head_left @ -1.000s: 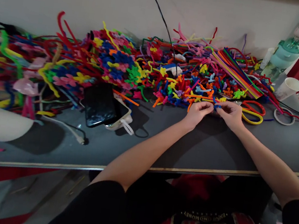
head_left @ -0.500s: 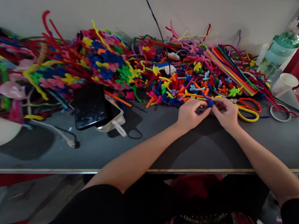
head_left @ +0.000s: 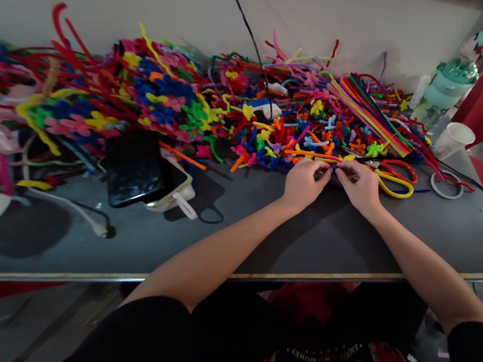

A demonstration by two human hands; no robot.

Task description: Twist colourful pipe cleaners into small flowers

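Both of my hands meet over the grey table, just in front of the heap of pipe cleaners (head_left: 273, 141). My left hand (head_left: 306, 182) pinches a blue pipe cleaner (head_left: 334, 167) between thumb and fingers. From the other side my right hand (head_left: 360, 185) pinches the same blue piece. Only a small bit of it shows between the fingertips; its shape is mostly hidden. Right beside my right hand lie scissors (head_left: 396, 188) with one red and one yellow handle loop. A bundle of straight, many-coloured pipe cleaners (head_left: 368, 111) rests on the heap beyond.
A black phone (head_left: 134, 170) lies on a pale case to the left, near a white cable (head_left: 73, 209). At the right stand a paper cup (head_left: 452, 141) and a green bottle (head_left: 450, 84), with a grey ring (head_left: 446, 185) in front. A black cord (head_left: 244, 21) hangs down the wall.
The view has shifted slightly, moving the things on the table leftward. My fingers have closed further over the blue pipe cleaner, so less of it shows.
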